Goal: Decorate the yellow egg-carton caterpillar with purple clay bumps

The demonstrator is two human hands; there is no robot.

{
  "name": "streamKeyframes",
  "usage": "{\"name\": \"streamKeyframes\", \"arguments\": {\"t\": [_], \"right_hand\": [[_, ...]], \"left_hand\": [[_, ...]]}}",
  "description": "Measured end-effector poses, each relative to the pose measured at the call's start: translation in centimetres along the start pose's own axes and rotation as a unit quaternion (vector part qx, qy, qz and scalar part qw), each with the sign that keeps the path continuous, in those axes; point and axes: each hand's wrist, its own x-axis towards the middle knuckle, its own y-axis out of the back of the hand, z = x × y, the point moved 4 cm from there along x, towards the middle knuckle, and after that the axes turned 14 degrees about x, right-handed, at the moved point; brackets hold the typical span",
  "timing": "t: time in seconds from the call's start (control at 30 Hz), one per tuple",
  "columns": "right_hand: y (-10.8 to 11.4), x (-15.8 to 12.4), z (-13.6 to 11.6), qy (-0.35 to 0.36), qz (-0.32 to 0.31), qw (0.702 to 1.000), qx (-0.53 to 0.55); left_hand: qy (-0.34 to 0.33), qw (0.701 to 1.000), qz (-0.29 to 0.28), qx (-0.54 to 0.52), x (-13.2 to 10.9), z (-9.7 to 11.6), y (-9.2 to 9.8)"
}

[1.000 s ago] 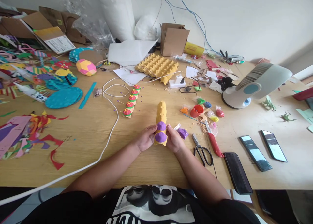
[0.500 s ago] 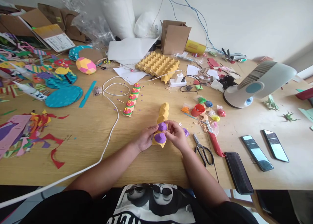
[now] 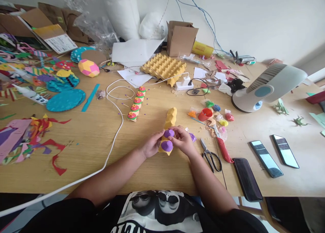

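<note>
A yellow egg-carton strip [image 3: 170, 119] lies on the wooden table [image 3: 101, 148] in front of me, with two purple clay caps [image 3: 167, 145] on its near bumps. My left hand [image 3: 151, 145] grips the strip's near end from the left. My right hand [image 3: 182, 140] is closed over the strip's right side, fingertips pressing the upper purple cap. A lump of purple clay [image 3: 193, 137] lies just right of my right hand.
Scissors [image 3: 210, 156] and a red-handled knife [image 3: 221, 146] lie to the right, then three phones [image 3: 264, 162]. A decorated carton strip [image 3: 136, 104], small clay bags [image 3: 215, 112], a fan [image 3: 269, 87], a yellow egg tray [image 3: 164, 68], a white cable [image 3: 111, 138] and paper scraps [image 3: 30, 134] surround the spot.
My right hand moved from beside the strip up onto the upper purple cap. The strip's far end swung slightly to the right.
</note>
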Motion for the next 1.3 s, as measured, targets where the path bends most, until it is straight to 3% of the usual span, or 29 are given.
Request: {"name": "streamKeyframes", "arguments": {"t": [0.27,0.43,0.6,0.87,1.3], "right_hand": [[-0.1,0.2,0.3,-0.025,0.004,0.999,0.044],[0.0,0.1,0.5,-0.041,0.028,0.998,0.04],[-0.4,0.0,0.3,-0.094,0.02,0.99,0.102],[-0.5,-0.1,0.4,-0.077,0.059,0.992,0.074],[-1.0,-0.2,1.0,-0.148,0.09,0.97,0.172]], "left_hand": [[-0.017,1.0,0.017,0.007,0.1,0.0,-0.1],[-0.026,1.0,0.0,0.008,0.2,0.0,-0.4],[-0.038,0.999,-0.005,0.028,0.3,-0.1,-0.4],[-0.018,0.999,0.002,0.026,0.5,-0.8,-0.2],[-0.007,0.999,0.009,0.039,0.3,-0.8,-0.3]]}}
